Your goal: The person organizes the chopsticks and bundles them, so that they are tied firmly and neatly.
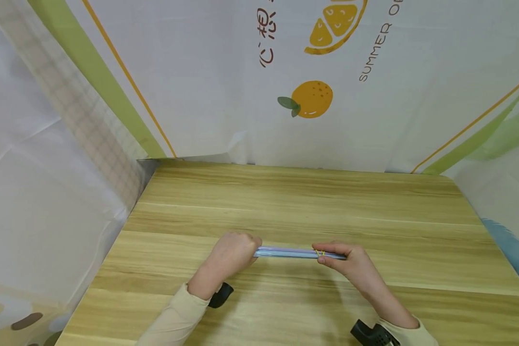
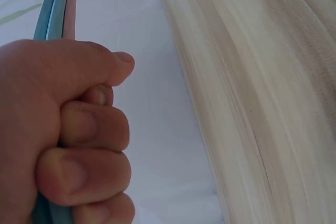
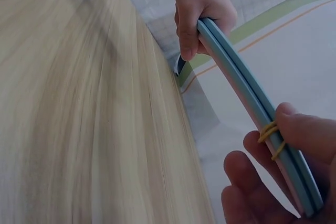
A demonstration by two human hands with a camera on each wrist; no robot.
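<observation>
A bundle of slim blue and pink chopsticks (image 1: pixel 285 252) lies level between my hands above the table. My left hand (image 1: pixel 235 251) grips its left end in a fist; in the left wrist view the fingers of this hand (image 2: pixel 86 129) curl round the sticks and cover part of them. At the other end, my right hand (image 1: pixel 350 259) pinches the bundle between thumb and fingers. A yellow rubber band (image 3: pixel 272 135) is wound round the chopsticks right by the thumb of my right hand (image 3: pixel 310 137). Part of the right palm is cut off in the right wrist view.
The wood-grain table (image 1: pixel 285 202) spreads under both hands. White cloth with an orange print (image 1: pixel 313 99) hangs behind its far edge, and more cloth (image 1: pixel 39 192) hangs at the left side. A dark wrist camera (image 1: pixel 220 295) sits below the left wrist, another (image 1: pixel 374 334) below the right.
</observation>
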